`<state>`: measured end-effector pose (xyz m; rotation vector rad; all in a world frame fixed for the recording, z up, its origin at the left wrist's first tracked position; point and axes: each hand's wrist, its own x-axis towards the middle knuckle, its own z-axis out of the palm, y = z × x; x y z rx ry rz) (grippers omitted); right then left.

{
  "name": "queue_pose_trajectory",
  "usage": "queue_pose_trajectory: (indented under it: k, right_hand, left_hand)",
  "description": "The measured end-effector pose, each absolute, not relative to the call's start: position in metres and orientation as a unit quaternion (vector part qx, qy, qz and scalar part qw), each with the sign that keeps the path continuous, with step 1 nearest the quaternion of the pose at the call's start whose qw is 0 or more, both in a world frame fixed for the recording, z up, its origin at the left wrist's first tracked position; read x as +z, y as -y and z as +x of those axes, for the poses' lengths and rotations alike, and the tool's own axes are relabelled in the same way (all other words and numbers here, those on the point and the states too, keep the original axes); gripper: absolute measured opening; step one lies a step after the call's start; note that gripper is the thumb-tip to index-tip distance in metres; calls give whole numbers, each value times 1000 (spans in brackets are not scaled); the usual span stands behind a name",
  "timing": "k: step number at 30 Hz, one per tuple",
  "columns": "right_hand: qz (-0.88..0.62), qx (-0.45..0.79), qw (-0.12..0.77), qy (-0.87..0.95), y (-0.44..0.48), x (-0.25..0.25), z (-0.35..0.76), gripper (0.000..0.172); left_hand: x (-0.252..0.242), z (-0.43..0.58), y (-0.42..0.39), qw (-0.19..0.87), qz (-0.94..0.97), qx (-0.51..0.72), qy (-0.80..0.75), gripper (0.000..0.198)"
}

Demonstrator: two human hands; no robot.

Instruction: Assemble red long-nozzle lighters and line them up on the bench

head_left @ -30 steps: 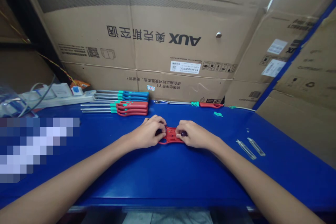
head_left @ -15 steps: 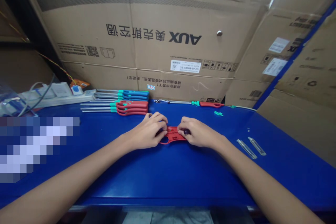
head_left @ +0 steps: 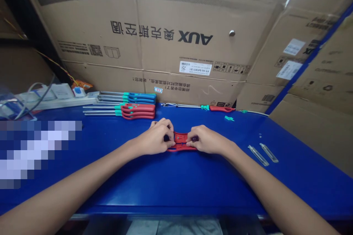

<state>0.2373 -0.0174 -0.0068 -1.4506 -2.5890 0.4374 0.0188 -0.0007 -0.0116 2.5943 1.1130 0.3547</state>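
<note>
Between my hands, the red plastic casing of a long-nosed lighter (head_left: 181, 138) lies at the middle of the blue table, hollow inside up. It shows as two halves, one behind the other, a narrow gap between them. My left hand (head_left: 160, 137) pinches its left end, fingers bent over it. At the right end, my right hand (head_left: 205, 138) is closed on the casing, with something small and dark showing by its curled fingers. The fingers hide both ends of the casing.
Behind my left hand are stacked red lighters (head_left: 138, 111) and blue lighters (head_left: 142, 98). A red lighter handle (head_left: 221, 109) and metal rod lie along the cardboard wall (head_left: 154, 55). Two clear tubes (head_left: 263, 154) and a green clip (head_left: 229, 118) lie right. A power strip (head_left: 68, 101) stands left.
The red casing has come apart into two halves, with a gap now showing between them. Both hands stay at its ends, the left fingers shifting slightly. The view has tilted a little.
</note>
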Motion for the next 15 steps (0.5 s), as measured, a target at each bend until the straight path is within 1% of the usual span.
queue_pose_trajectory:
  k: [6, 12, 15]
  right_hand:
    - [-464, 116, 66, 876, 21, -4, 235, 11]
    - [-454, 111, 67, 881, 20, -2, 238, 11]
    - [-459, 110, 73, 878, 18, 0, 242, 12]
  left_hand:
    - [-17, 18, -1, 157, 901, 140, -379, 12]
    - [-25, 20, 0, 80, 920, 150, -352, 20]
    - [-26, 22, 1, 72, 923, 156, -343, 23]
